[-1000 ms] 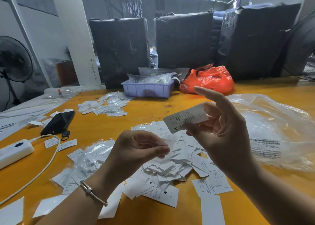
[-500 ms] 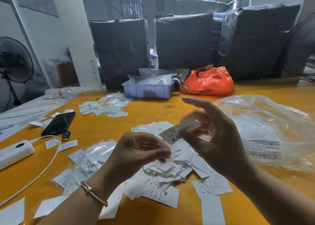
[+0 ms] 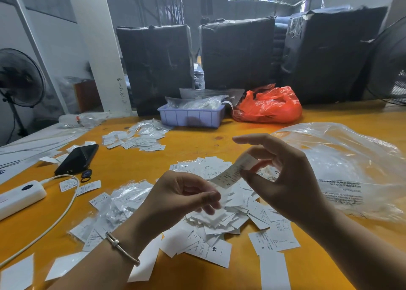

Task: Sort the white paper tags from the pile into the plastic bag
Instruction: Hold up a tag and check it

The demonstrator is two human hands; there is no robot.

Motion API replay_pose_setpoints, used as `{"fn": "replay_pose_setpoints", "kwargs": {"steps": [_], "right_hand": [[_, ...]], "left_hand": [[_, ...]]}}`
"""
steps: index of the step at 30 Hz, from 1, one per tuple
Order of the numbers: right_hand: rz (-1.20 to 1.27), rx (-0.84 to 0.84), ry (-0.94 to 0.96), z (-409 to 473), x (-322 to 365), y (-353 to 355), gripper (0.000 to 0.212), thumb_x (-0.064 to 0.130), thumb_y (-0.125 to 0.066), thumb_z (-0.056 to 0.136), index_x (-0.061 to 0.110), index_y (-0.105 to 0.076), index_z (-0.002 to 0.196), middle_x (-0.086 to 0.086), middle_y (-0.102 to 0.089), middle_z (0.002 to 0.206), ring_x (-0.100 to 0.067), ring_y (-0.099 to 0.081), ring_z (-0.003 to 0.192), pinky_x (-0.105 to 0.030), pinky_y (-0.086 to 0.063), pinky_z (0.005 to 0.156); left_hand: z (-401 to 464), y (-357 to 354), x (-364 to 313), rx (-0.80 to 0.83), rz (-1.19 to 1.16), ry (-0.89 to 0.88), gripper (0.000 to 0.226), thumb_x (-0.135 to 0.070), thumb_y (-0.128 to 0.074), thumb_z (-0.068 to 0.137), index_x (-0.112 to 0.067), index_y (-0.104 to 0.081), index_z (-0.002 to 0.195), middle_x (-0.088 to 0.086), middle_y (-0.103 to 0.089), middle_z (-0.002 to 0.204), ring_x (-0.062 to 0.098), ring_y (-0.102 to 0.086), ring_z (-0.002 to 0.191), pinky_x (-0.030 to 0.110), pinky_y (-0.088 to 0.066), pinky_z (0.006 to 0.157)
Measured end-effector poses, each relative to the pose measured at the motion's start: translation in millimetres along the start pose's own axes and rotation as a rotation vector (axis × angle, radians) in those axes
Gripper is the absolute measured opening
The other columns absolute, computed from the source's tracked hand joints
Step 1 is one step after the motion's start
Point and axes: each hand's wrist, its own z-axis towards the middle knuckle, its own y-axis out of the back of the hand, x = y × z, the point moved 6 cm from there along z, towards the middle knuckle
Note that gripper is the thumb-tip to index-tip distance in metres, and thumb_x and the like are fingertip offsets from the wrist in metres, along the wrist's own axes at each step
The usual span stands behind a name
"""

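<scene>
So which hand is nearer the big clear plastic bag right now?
Right. The right hand, pinching a tag, hovers beside the clear plastic bag, at its left edge. The left hand is farther left, over the tag pile.

A pile of tags (image 3: 222,221) lies on the table (image 3: 193,151) at lower centre of the frame, under both hands. The plastic bag (image 3: 342,166) lies at right. A phone (image 3: 77,159) and a power strip (image 3: 20,194) lie at left. A second heap of tags (image 3: 136,138) sits above centre-left, before a tray (image 3: 191,116); a bag (image 3: 269,105) sits right of the tray, with wrapped bales (image 3: 237,52) behind.
</scene>
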Motion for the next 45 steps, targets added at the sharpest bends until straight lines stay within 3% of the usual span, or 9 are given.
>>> {"fn": "replay_pose_setpoints", "kwargs": {"steps": [10, 14, 20, 22, 26, 32, 36, 40, 45], "right_hand": [[-0.017, 0.027, -0.021, 0.9, -3.4, -0.4, 0.05, -0.016, -0.069, 0.069, 0.02, -0.07, 0.104, 0.009, -0.07, 0.079, -0.007, -0.066, 0.077, -0.023, -0.054, 0.062], [-0.057, 0.105, -0.004, -0.1, -2.1, -7.3, 0.038, -0.015, -0.068, 0.07, 0.016, -0.072, 0.092, 0.011, -0.071, 0.081, -0.006, -0.065, 0.075, -0.02, -0.053, 0.057], [-0.043, 0.162, -0.093, -0.2, -12.7, -11.3, 0.018, -0.007, -0.064, 0.072, 0.01, -0.071, 0.075, -0.004, -0.067, 0.066, -0.025, -0.06, 0.06, -0.046, -0.048, 0.055], [-0.031, 0.195, -0.12, -1.0, -13.7, -13.6, 0.014, -0.002, -0.062, 0.069, 0.009, -0.07, 0.073, -0.009, -0.065, 0.062, -0.032, -0.058, 0.059, -0.049, -0.046, 0.052], [0.026, 0.187, -0.17, -1.6, -15.6, -15.0, 0.013, 0.006, -0.057, 0.064, 0.008, -0.068, 0.07, -0.012, -0.062, 0.059, -0.033, -0.054, 0.056, -0.046, -0.043, 0.049], [0.134, 0.336, -0.242, -7.8, -22.0, -28.5, 0.024, -0.016, -0.061, 0.074, 0.004, -0.07, 0.081, -0.008, -0.07, 0.071, -0.015, -0.067, 0.061, -0.025, -0.053, 0.053], [0.136, 0.321, -0.264, -6.6, -24.5, -26.7, 0.023, -0.014, -0.061, 0.077, 0.007, -0.069, 0.082, -0.01, -0.07, 0.073, -0.021, -0.066, 0.062, -0.036, -0.054, 0.053], [0.174, 0.334, -0.305, -4.2, -26.2, -23.4, 0.023, -0.017, -0.058, 0.076, 0.003, -0.069, 0.081, -0.014, -0.068, 0.071, -0.019, -0.063, 0.059, -0.028, -0.051, 0.051], [0.182, 0.373, -0.359, -7.2, -29.3, -28.4, 0.02, -0.015, -0.061, 0.078, 0.002, -0.068, 0.084, -0.01, -0.069, 0.07, -0.019, -0.064, 0.062, -0.029, -0.052, 0.054]], "left_hand": [[1.3, 2.2, 2.6, -0.028, 0.022, 0.015, 0.019, -0.028, -0.074, 0.08, -0.01, -0.078, 0.084, 0.006, -0.077, 0.081, 0.02, -0.073, 0.069, 0.022, -0.053, 0.059], [1.1, -1.0, 3.1, 0.001, 0.03, 0.026, 0.015, -0.03, -0.073, 0.08, -0.015, -0.078, 0.082, 0.004, -0.077, 0.082, 0.019, -0.073, 0.068, 0.02, -0.052, 0.059], [2.0, -2.3, 5.8, 0.021, 0.038, 0.059, 0.013, -0.03, -0.072, 0.08, -0.018, -0.078, 0.081, 0.002, -0.078, 0.083, 0.018, -0.074, 0.07, 0.018, -0.051, 0.059], [2.5, -2.5, 5.5, 0.02, 0.027, 0.057, 0.011, -0.031, -0.072, 0.081, -0.023, -0.078, 0.079, 0.002, -0.078, 0.083, 0.018, -0.074, 0.071, 0.019, -0.051, 0.059], [2.1, -2.2, 6.0, 0.033, 0.005, 0.068, 0.008, -0.03, -0.074, 0.081, -0.024, -0.078, 0.08, 0.004, -0.077, 0.083, 0.019, -0.073, 0.071, 0.019, -0.051, 0.059], [2.5, -7.6, 12.1, 0.091, 0.044, 0.112, 0.012, -0.015, -0.075, 0.083, -0.011, -0.076, 0.094, 0.006, -0.077, 0.082, 0.018, -0.073, 0.072, 0.02, -0.052, 0.061], [3.6, -4.5, 13.8, 0.064, 0.038, 0.122, 0.015, -0.008, -0.075, 0.082, -0.01, -0.074, 0.097, 0.005, -0.078, 0.083, 0.019, -0.074, 0.074, 0.02, -0.053, 0.063], [4.6, -2.3, 12.0, 0.029, -0.034, 0.116, 0.031, -0.017, -0.079, 0.072, -0.01, -0.071, 0.102, 0.008, -0.078, 0.088, 0.022, -0.074, 0.074, 0.024, -0.056, 0.064], [4.3, -2.4, 12.3, 0.018, -0.041, 0.1, 0.032, -0.015, -0.08, 0.071, -0.01, -0.071, 0.102, 0.01, -0.077, 0.085, 0.021, -0.073, 0.071, 0.023, -0.054, 0.061]]}}
